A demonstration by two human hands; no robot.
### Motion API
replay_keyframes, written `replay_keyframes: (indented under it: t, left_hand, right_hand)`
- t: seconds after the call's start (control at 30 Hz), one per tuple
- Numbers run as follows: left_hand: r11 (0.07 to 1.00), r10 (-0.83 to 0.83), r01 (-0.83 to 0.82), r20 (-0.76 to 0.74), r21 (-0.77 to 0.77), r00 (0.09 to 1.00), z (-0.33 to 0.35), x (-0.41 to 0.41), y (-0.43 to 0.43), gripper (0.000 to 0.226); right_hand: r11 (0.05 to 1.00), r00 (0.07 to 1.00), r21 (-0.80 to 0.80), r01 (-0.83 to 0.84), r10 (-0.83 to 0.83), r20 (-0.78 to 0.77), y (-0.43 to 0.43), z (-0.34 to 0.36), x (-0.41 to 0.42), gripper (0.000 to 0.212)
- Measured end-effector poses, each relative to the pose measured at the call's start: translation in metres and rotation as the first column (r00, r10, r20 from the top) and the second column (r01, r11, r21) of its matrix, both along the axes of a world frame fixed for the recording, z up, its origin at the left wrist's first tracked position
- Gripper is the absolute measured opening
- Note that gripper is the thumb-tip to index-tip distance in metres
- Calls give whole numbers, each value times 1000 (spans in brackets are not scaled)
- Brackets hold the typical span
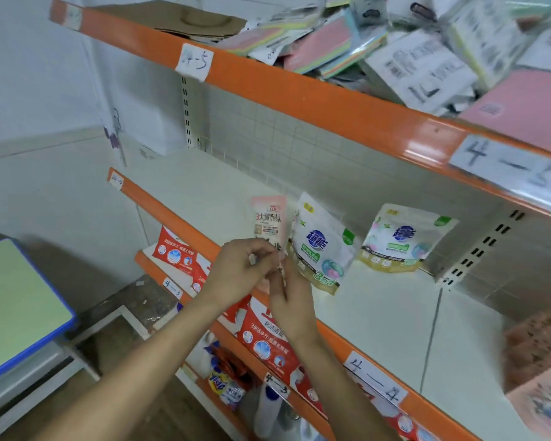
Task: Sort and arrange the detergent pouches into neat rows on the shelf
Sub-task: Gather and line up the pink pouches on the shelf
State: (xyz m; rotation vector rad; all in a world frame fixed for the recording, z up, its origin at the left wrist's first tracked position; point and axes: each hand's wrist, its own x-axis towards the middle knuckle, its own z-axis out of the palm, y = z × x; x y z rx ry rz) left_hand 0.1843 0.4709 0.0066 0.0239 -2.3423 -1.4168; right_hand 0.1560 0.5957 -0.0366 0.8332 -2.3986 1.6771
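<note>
A slim pink detergent pouch (268, 218) stands upright at the front of the white middle shelf (379, 313). Both hands pinch its lower end: my left hand (239, 270) from the left, my right hand (291, 305) from below. To its right stand two white pouches with blue logos and gold bottoms. The nearer one (323, 243) almost touches the pink pouch. The farther one (401, 240) leans back a little, apart from the rest.
The orange-edged shelf above holds a messy pile of flat packets (411, 49). Below, red detergent bags (268, 338) and bottles fill the lower shelf. A pink blurred pack (541, 386) lies at the right edge. A green-topped table (16, 303) stands on the left.
</note>
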Motion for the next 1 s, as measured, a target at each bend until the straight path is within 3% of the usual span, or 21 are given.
replay_keyframes:
  t: [0.17,0.27,0.37,0.47,0.53,0.6,0.73,0.83,1.0]
  left_hand:
    - [993,73,-66,-71,102,995,12,15,43,24]
    - [988,121,-113,-76,104,990,13,24,73,11]
    - [971,94,-84,-35,222,995,12,36,117,2]
    - [951,-88,41,142,307,986,8,48,167,13]
    - [917,-331,234,291,323,898,-1,58,201,32]
    - [837,-530,421,328,351,782,-9,69,238,45]
    - [824,-555,489,235,287,798,-18,75,302,28]
    - [837,-546,515,216,185,809,-22,71,335,27]
    - [854,-512,519,230,34,828,-29,58,363,34]
  right_hand:
    - [998,983,-56,35,-24,184,71,-5,29,27]
    - [991,967,-120,53,-21,254,123,0,49,23]
    - [983,963,-174,63,-14,268,179,6,71,19]
    - [961,966,-244,132,-70,249,231,5,91,18]
    - [951,968,-257,174,-117,223,266,5,104,23]
    - [940,965,-261,218,-167,204,299,3,116,21]
    - [915,935,-199,350,-327,138,358,-4,130,17]
    - [866,868,-74,495,-496,3,394,-14,134,16]
    - [760,759,-3,650,-650,-47,423,-24,137,31]
